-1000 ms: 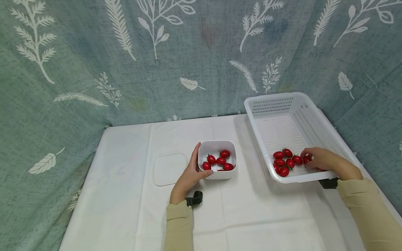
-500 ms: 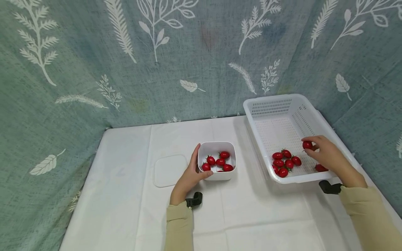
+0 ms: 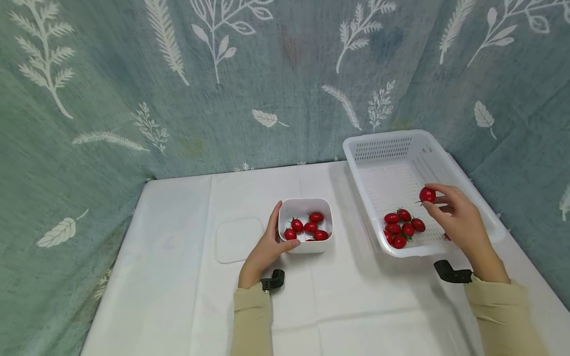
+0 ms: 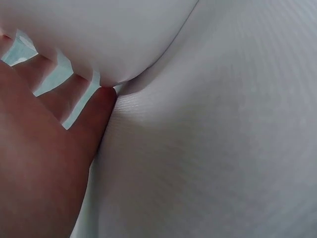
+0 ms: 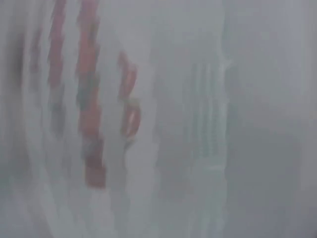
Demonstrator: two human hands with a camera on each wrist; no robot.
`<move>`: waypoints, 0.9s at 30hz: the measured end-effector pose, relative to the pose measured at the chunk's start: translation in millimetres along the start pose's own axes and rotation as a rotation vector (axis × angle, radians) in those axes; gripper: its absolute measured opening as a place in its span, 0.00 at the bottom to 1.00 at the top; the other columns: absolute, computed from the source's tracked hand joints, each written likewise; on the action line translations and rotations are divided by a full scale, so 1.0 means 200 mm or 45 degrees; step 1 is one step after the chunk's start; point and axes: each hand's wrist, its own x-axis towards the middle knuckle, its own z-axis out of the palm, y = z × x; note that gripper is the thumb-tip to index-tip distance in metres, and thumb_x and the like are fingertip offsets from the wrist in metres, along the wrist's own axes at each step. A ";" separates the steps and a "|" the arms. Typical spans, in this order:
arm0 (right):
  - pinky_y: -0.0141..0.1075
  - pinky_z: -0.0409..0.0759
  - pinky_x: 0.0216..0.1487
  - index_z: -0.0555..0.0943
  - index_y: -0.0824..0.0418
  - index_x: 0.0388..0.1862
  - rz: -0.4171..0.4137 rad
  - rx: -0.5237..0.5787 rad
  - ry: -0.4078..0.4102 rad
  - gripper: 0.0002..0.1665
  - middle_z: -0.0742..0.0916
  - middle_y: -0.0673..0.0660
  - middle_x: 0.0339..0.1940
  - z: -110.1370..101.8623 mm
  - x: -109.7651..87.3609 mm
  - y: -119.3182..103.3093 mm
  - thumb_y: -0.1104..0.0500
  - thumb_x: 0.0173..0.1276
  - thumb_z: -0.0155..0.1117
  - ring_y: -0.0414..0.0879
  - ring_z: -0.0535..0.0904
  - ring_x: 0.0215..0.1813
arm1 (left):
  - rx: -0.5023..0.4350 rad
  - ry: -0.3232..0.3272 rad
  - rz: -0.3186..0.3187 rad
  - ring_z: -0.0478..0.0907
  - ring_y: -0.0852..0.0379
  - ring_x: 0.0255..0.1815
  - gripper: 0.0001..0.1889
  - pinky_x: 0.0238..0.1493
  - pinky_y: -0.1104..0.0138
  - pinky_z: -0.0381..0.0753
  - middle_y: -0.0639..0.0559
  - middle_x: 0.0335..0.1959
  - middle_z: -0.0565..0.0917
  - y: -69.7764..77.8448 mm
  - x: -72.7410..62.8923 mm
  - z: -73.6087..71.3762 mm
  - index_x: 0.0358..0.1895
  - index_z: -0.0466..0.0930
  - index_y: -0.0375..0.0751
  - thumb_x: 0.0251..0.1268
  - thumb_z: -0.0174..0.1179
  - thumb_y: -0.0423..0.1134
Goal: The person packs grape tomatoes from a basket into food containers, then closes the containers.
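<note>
Between thumb and fingers my right hand (image 3: 460,215) pinches a cherry tomato (image 3: 427,194), raised over the white basket (image 3: 385,170). Several more cherry tomatoes (image 3: 407,229) lie at the near end of that basket, and the hand partly hides another. My left hand (image 3: 263,249) grips a small white square box (image 3: 307,248) at its near left corner, thumb over the front rim and fingers along the left side. Inside the box sit several cherry tomatoes (image 3: 310,227). In the left wrist view, fingers (image 4: 94,116) touch the box wall (image 4: 114,39). Motion blurs the right wrist view.
A flat, pale square lid (image 3: 238,241) lies left of the box on the white-covered table (image 3: 173,277). Behind the table hangs a green leaf-patterned curtain (image 3: 200,133), with the basket's far end close to it.
My right hand has picked a cherry tomato from the near right of the basket, lifted it and moved left. The left hand stays on the box.
</note>
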 end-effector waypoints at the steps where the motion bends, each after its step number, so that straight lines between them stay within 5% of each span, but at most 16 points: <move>1: 0.19 0.70 0.41 0.71 0.52 0.59 -0.011 0.043 0.010 0.26 0.76 0.53 0.51 0.01 -0.01 -0.03 0.56 0.60 0.62 0.39 0.75 0.44 | 0.011 0.002 -0.003 0.47 0.49 0.67 0.51 0.60 0.53 0.58 0.54 0.69 0.48 -0.01 0.01 0.00 0.69 0.36 0.65 0.50 0.65 0.40; 5: 0.17 0.69 0.42 0.72 0.51 0.58 0.025 0.184 0.038 0.26 0.75 0.50 0.52 0.09 -0.03 -0.13 0.59 0.60 0.62 0.34 0.72 0.45 | 0.044 -0.020 -0.003 0.48 0.49 0.67 0.50 0.59 0.53 0.59 0.54 0.68 0.49 -0.01 0.03 -0.01 0.69 0.36 0.64 0.51 0.65 0.39; 11: 0.24 0.74 0.40 0.71 0.50 0.59 0.059 0.406 0.019 0.27 0.73 0.50 0.54 0.22 -0.02 -0.31 0.62 0.59 0.62 0.39 0.75 0.45 | 0.078 -0.036 0.008 0.47 0.47 0.67 0.51 0.59 0.51 0.60 0.51 0.69 0.48 0.05 0.04 -0.01 0.70 0.34 0.60 0.51 0.65 0.38; 19: 0.28 0.74 0.41 0.70 0.62 0.58 0.004 0.560 -0.019 0.24 0.75 0.56 0.52 0.34 -0.03 -0.59 0.66 0.61 0.58 0.44 0.74 0.45 | 0.070 -0.033 -0.015 0.48 0.44 0.66 0.53 0.55 0.52 0.65 0.48 0.68 0.48 0.03 0.03 -0.01 0.70 0.33 0.58 0.50 0.66 0.38; 27: 0.39 0.73 0.47 0.72 0.57 0.57 -0.068 0.599 -0.048 0.24 0.77 0.51 0.50 0.52 -0.02 -0.58 0.61 0.60 0.62 0.44 0.72 0.48 | 0.080 -0.026 -0.029 0.50 0.43 0.65 0.53 0.54 0.52 0.67 0.47 0.68 0.48 0.04 0.03 0.00 0.70 0.32 0.59 0.49 0.66 0.38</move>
